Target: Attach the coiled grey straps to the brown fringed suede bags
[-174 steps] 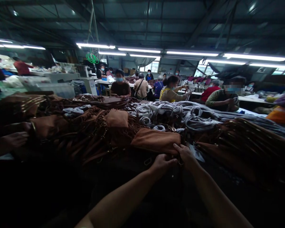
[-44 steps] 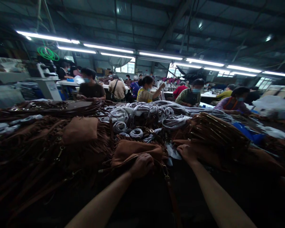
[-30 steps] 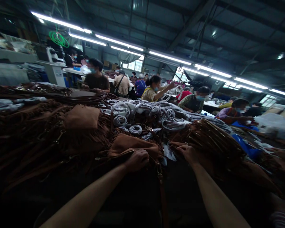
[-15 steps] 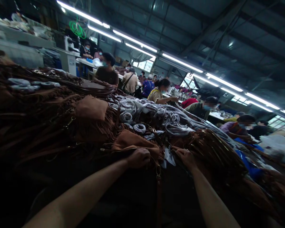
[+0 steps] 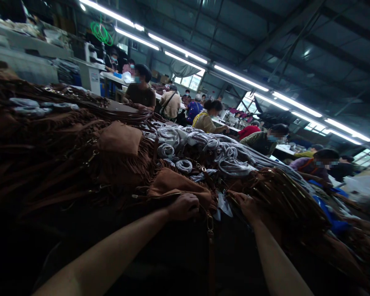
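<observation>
My left hand point(image 5: 184, 206) is closed on the near edge of a brown suede bag point(image 5: 175, 183), which lies in front of me at the centre. A brown strap point(image 5: 210, 250) with a metal ring hangs down just right of that hand. My right hand point(image 5: 245, 204) has its fingers pressed together at the left end of a pile of brown pieces with shiny metal edges point(image 5: 280, 197); what they hold is too dark to tell. Between the hands sits a small whitish wrapping point(image 5: 224, 204). Another fringed bag point(image 5: 120, 139) lies farther left.
Straps wrapped in grey-white material point(image 5: 185, 137) are heaped behind the bags. Brown fringed pieces point(image 5: 43, 164) cover the left side. Blue plastic point(image 5: 329, 213) lies at the right. Several people work beyond the pile, one in a dark shirt point(image 5: 141, 95).
The view has shifted slightly, so the scene sits a little farther right. Both hands stay in nearly the same places, the left still on the bag.
</observation>
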### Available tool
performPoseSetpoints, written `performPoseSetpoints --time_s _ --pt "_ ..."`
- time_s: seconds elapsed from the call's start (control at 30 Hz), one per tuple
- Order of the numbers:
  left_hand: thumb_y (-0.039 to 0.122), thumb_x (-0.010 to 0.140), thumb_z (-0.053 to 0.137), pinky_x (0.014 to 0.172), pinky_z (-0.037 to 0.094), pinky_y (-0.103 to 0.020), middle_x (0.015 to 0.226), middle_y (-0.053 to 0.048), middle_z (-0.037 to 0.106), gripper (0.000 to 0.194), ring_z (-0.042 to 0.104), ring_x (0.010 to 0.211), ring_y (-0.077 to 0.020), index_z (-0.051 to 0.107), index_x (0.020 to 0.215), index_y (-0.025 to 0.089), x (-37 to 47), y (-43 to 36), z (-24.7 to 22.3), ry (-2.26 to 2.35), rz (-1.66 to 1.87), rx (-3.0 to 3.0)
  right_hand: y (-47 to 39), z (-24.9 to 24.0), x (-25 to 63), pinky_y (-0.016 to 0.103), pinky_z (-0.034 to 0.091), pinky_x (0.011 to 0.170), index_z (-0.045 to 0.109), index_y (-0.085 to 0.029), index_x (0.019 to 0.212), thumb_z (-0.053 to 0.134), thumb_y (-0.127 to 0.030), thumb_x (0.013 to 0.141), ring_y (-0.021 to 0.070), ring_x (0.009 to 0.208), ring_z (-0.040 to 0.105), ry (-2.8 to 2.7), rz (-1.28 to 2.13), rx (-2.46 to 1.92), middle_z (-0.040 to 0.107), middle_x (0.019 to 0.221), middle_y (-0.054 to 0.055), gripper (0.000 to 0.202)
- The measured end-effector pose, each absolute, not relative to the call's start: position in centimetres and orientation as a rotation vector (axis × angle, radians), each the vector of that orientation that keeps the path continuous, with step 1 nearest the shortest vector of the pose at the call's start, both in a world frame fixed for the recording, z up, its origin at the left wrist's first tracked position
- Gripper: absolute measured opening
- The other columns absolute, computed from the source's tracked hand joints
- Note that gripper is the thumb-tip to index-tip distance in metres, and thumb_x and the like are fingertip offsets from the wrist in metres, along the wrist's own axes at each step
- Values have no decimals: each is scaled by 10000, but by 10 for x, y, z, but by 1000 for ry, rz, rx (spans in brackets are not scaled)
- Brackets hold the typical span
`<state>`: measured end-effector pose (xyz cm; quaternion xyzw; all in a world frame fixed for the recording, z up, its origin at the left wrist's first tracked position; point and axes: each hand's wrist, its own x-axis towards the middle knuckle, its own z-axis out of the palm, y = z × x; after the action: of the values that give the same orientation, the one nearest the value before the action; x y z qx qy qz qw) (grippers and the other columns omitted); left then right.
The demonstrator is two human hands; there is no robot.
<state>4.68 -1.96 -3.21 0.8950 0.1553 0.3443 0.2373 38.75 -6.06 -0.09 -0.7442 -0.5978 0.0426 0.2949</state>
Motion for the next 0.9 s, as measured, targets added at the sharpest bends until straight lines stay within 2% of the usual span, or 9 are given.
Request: performPoseSetpoints --time_s 0.13,0.27,0.4,0.63,0.9 --pt "214 824 522 759 418 -279 815 -36 628 88 574 810 -168 551 754 171 47 -20 -32 438 938 2441 -58 -11 390 345 501 825 732 -214 931 501 -477 801 239 927 655 -1620 163 -1924 721 1015 65 374" --pt "229 830 536 761 412 -277 824 -37 630 86 569 811 -166 565 774 170 47 -19 -36 444 939 2443 -59 -14 384 357 510 803 739 -198 867 503 -481 795 247 890 666 -1600 167 -1945 733 944 77 375" --pt "228 835 535 766 412 -275 835 -36 638 79 571 819 -165 567 790 171 47 -18 -39 427 957 2447 -60 -8 374 372 499 855 740 -188 892 501 -469 788 254 941 660 -1595 149 -1942 725 985 92 383" --pt "201 803 545 732 414 -270 815 -39 630 68 566 785 -160 554 743 168 44 -18 -35 423 951 2436 -53 -8 370 399 505 859 748 -218 867 572 -421 712 267 949 660 -1562 192 -2024 727 992 72 310" --pt "225 803 546 782 416 -294 807 -32 641 70 583 814 -172 552 752 177 50 -13 -47 396 979 2443 -47 -4 371 394 498 873 755 -288 846 559 -418 735 265 974 656 -1656 181 -2105 727 997 26 259"
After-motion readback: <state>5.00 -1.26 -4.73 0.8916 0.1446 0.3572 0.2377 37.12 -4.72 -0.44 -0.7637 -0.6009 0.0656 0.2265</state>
